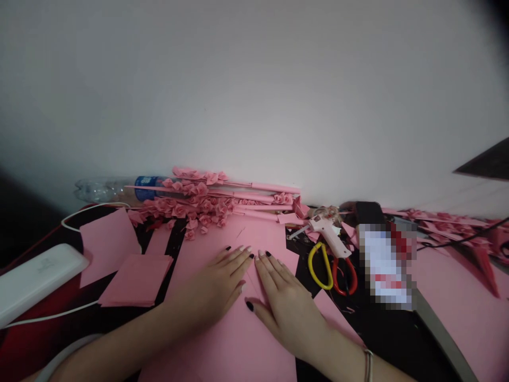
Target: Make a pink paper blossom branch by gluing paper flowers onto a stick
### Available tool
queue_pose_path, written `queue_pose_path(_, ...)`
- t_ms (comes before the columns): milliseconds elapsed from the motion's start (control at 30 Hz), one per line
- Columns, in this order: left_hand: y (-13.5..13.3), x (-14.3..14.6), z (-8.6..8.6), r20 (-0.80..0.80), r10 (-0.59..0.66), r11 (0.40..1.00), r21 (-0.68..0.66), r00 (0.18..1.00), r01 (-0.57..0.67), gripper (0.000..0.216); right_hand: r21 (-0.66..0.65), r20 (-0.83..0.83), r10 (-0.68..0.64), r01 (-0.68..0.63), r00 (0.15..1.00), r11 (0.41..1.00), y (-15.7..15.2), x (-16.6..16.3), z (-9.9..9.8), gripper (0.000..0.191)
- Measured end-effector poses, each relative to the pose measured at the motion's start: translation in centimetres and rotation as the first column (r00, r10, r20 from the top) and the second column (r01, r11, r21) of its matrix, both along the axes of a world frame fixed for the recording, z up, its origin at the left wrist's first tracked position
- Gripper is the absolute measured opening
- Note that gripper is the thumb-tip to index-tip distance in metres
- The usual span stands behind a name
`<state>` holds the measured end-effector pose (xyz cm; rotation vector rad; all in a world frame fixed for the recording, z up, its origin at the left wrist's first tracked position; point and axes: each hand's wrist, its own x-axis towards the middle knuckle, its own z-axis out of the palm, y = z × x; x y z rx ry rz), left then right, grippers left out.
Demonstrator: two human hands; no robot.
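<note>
A large pink paper sheet (pixel 226 350) lies lengthwise in front of me. Resting flat on it, fingers stretched forward, is my left hand (pixel 220 281). My right hand (pixel 288 300) also lies flat, its fingertips close to those of the left and its thumb spread out. Between the hands and partly under the right fingers, edges of a smaller pink paper piece (pixel 253 277) show; its full shape is hidden. Neither hand grips anything. To the left is a stack of square pink papers (pixel 135 281).
Paper flowers on pink stems (pixel 207 204) and a plastic bottle (pixel 107 188) lie along the wall. At right are a glue gun (pixel 328 236), scissors with yellow and red handles (pixel 321 268) and a blurred-out phone-like object (pixel 385 270). A white power bank (pixel 43 281) sits left.
</note>
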<state>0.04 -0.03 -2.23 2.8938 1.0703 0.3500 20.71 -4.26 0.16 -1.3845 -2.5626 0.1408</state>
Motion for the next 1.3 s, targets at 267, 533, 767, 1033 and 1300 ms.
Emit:
queue_pose_path(267,-0.3,0.0,0.2,0.021,0.028,1.000,-0.002,0.999,-0.028,0.047,0.070,0.014,-0.043,0.042,0.999,0.997,-0.7,1.0,0.0,0.064)
queue_pose_path(533,-0.3,0.0,0.7,-0.004,0.024,1.000,-0.019,1.000,-0.024,0.047,0.222,0.130,-0.132,0.101,0.983,0.970,-4.0,4.5,0.0,0.061)
queue_pose_path(767,0.0,-0.2,0.3,0.033,-0.006,0.997,0.073,0.999,0.003,0.044,0.226,0.118,-0.171,0.141,0.978,0.964,-4.3,6.0,0.8,0.040)
queue_pose_path(1033,0.1,-0.4,0.5,0.049,-0.013,0.994,0.113,0.999,0.007,0.041,0.013,-0.047,-0.233,0.234,0.971,0.972,-1.0,4.4,4.0,0.021)
queue_pose_path(1300,0.4,-0.7,0.3,0.086,-0.008,0.997,0.073,0.996,0.002,0.041,-0.348,-0.078,-0.272,0.229,0.959,0.909,3.2,2.5,2.9,0.010)
